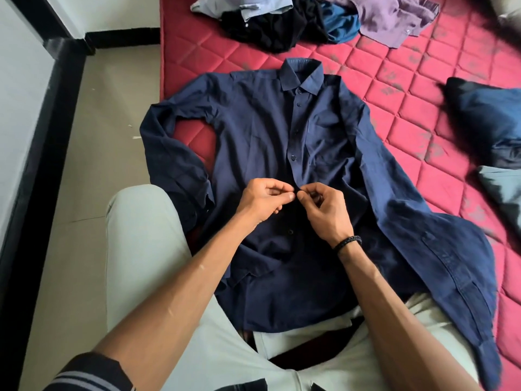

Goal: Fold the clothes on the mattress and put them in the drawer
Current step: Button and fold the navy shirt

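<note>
Floor (93, 170): pale tiles at far left, beside the mattress edge.
My left knee (141, 249): in light trousers, bent up beside the shirt's left sleeve.
Navy shirt (253, 136): long-sleeved, lying face up on the mattress with its collar away from me and its hem over my lap; upper buttons are done up.
My left hand (266, 197): fingers curled, thumb and forefinger pinching the shirt's front placket at mid-chest.
My right hand (324, 207): fingers curled, pinching the same placket right next to the left, fingertips nearly touching; a dark braided band (348, 242) sits on the wrist.
Mattress (423, 80): red, quilted in diamonds, under the shirt.
Clothes pile (310, 21): light blue, black, teal and purple garments heaped at the far edge, apart from the shirt.
Dark blue garment (485, 119): crumpled at the right edge.
Grey garment (501, 187): just below it, blurred.
</note>
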The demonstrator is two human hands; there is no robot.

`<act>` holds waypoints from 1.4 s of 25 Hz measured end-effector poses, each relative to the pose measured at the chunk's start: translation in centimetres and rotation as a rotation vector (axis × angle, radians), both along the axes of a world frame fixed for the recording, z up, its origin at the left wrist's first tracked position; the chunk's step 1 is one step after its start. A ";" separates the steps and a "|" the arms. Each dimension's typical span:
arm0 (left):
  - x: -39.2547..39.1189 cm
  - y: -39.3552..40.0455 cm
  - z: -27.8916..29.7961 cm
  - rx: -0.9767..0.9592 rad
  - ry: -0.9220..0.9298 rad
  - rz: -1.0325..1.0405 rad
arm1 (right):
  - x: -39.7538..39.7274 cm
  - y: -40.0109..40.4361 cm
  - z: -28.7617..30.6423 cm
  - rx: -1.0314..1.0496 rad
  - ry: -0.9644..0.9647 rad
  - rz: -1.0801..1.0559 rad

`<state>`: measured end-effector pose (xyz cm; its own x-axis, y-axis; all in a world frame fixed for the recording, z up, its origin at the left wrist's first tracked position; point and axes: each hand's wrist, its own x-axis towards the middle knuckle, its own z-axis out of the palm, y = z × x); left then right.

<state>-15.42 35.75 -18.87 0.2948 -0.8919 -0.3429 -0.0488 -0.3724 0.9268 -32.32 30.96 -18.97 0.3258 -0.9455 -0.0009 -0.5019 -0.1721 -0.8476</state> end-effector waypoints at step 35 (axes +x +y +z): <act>-1.9 0.1 0.8 0.117 0.172 0.285 | -0.3 0.1 0.7 0.144 -0.082 0.005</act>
<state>-17.31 35.89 -18.12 0.4556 -0.7338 -0.5039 0.2255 -0.4525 0.8628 -32.58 31.07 -18.32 0.3346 -0.9360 -0.1094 -0.4295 -0.0482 -0.9018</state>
